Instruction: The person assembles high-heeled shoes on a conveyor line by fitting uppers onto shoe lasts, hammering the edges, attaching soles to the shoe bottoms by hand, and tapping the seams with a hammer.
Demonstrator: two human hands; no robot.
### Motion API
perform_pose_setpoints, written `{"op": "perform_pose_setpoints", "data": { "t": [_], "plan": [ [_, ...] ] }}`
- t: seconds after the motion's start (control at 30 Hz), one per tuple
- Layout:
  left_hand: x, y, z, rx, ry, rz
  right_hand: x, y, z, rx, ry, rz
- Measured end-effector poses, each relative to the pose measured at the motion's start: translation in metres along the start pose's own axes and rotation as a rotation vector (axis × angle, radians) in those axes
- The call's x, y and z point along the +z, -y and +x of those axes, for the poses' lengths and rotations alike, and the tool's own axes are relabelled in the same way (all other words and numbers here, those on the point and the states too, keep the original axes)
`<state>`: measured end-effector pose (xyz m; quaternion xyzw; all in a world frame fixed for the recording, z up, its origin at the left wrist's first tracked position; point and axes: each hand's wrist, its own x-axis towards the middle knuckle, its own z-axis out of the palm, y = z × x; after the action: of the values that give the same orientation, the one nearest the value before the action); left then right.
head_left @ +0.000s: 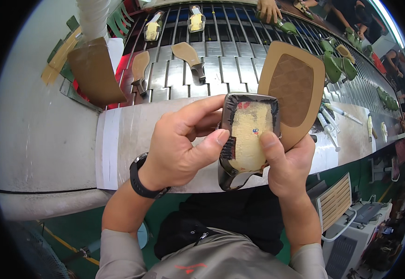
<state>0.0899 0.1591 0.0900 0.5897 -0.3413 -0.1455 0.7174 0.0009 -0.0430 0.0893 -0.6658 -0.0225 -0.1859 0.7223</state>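
Between my hands, just above the bench edge, is an unfinished shoe point(253, 135), its yellowish underside turned up and dark upper edges folded in around it. My left hand point(179, 144), with a black wristband, closes on its left side, thumb pressed at the edge and other fingers partly hidden behind. My right hand point(288, 167) grips the opposite side, thumb on the underside. Also held in that hand is a tan shoe sole point(267, 69) with a brown patterned middle, standing up behind and to the right of the shoe. The right fingers are mostly hidden.
Two heeled soles point(186, 53) point(140, 65) lie on the metal slat conveyor point(216, 65), with yellow-bottomed shoes point(196, 21) farther back. Syringes point(330, 125) rest on the bench at right. A co-worker's hand point(269, 9) touches a green shoe point(286, 26). Cardboard point(93, 69) stands at left.
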Motion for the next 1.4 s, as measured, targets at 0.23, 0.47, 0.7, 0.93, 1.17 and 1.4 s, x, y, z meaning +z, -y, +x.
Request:
{"op": "perform_pose_setpoints", "data": {
  "t": [0.23, 0.47, 0.7, 0.93, 1.17, 1.4],
  "plan": [
    [0.010, -0.014, 0.022, 0.002, -0.011, -0.104, 0.004, -0.002, 0.004, 0.049, 0.008, 0.042],
    [0.014, 0.002, 0.025, 0.056, -0.134, -0.271, -0.028, 0.001, -0.036, 0.092, -0.143, 0.004],
    [0.027, -0.011, 0.015, 0.006, -0.167, -0.254, 0.002, 0.027, -0.068, 0.315, 0.101, 0.374],
    [0.019, -0.006, -0.006, 0.090, 0.036, -0.384, 0.016, 0.020, -0.068, 0.310, 0.160, 0.287],
    [0.018, -0.007, -0.015, 0.089, 0.088, -0.323, 0.023, 0.020, -0.070, 0.207, 0.185, 0.169],
    [0.016, -0.004, -0.019, 0.146, 0.112, -0.285, 0.025, 0.019, -0.072, 0.194, 0.184, 0.128]
  ]
}}
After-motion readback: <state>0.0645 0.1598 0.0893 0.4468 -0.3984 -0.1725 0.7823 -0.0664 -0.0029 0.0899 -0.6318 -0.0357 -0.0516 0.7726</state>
